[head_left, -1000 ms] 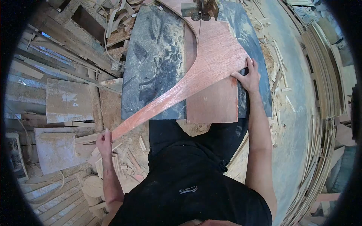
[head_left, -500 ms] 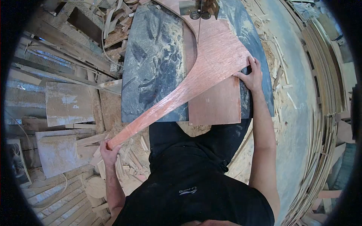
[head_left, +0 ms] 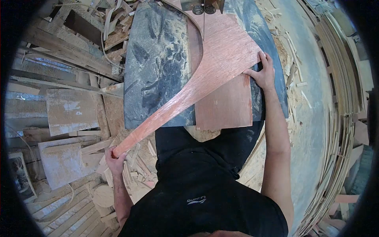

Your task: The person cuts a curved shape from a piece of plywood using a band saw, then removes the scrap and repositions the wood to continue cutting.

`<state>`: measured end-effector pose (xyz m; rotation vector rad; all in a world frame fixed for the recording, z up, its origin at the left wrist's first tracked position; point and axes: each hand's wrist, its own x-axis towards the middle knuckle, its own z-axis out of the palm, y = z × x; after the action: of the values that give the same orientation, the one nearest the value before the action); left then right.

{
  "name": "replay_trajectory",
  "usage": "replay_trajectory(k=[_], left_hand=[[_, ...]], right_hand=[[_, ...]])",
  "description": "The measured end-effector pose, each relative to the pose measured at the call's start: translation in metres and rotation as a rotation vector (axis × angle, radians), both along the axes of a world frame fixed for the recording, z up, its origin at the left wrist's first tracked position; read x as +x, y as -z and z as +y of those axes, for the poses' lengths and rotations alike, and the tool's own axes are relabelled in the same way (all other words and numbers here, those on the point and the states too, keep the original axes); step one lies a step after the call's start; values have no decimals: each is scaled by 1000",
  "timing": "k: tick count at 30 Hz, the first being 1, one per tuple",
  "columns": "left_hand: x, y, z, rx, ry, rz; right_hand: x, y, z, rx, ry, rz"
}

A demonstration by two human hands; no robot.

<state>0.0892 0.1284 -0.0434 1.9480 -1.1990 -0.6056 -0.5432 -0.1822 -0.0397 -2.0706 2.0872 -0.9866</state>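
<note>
A reddish plywood piece (head_left: 225, 51) lies slanted across the dusty dark saw table (head_left: 158, 67), broad at the far right and narrowing to a long tail toward the near left. My left hand (head_left: 115, 157) is closed around the tail's tip, out past the table edge. At the right corner my right hand (head_left: 265, 73) grips the piece's edge, thumb on the near side and fingers over the corner. The thin band saw blade (head_left: 204, 19) stands upright at the far end of the piece, below a metal guide (head_left: 203, 8). Beneath it rests a second plywood board (head_left: 224, 106).
Wood offcuts (head_left: 138, 170) and sawdust litter the floor near my left hand. To the left are stacked boards (head_left: 73, 110). Long plywood sheets and strips (head_left: 339, 67) stand along the right side. My legs (head_left: 173, 140) are against the table's near edge.
The view has shifted slightly, so the table and blade appear a little further left and up. Both hands keep the same grip on the plywood piece, whose position is nearly unchanged.
</note>
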Motion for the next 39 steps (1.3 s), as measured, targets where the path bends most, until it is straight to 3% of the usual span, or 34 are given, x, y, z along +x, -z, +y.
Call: replay_trajectory(k=[25, 39], left_hand=[[-5, 3, 4, 20, -15, -46], [-1, 4, 10, 7, -46, 81]], right_hand=[[-2, 1, -9, 20, -7, -16], [-7, 7, -13, -9, -33, -48]])
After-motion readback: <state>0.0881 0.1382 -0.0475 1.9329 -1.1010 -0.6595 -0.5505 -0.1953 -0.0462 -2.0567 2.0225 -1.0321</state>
